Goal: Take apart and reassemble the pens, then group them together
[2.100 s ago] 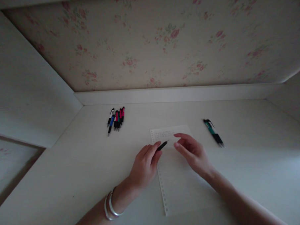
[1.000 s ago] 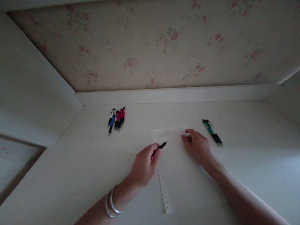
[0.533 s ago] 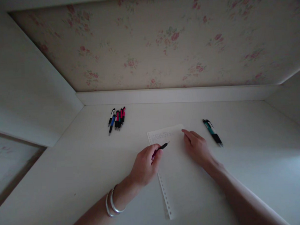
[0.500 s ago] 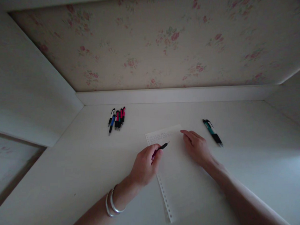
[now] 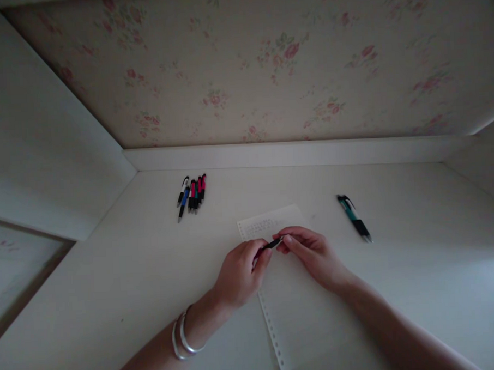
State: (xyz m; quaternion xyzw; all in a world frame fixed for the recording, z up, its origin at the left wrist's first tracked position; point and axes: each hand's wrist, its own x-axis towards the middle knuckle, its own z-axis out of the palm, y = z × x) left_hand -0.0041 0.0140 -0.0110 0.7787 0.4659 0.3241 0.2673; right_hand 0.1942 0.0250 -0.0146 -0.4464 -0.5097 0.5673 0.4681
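My left hand (image 5: 240, 272), with two silver bangles on its wrist, is closed around the barrel of a pen (image 5: 271, 244). The pen's black grip points up and to the right, out of the fist. At its front end, my right hand (image 5: 311, 253) pinches the small silvery pen tip (image 5: 281, 238) between thumb and fingers. Both hands are over a sheet of punched paper (image 5: 297, 313) with a few lines of handwriting near its top. Fingers hide most of the barrel, and whether the tip is fully joined to it I cannot tell.
Several pens (image 5: 193, 195) with pink, blue, green and white parts lie grouped at the back left. Two more pens (image 5: 354, 218), green and white, lie side by side on the right. The white desk (image 5: 152, 265) ends at a back ledge (image 5: 286, 154) below floral wallpaper.
My right hand has moved left from the paper's upper right edge and now pinches the pen's front end, where a thin point stuck out before. My left hand has stayed nearly still.
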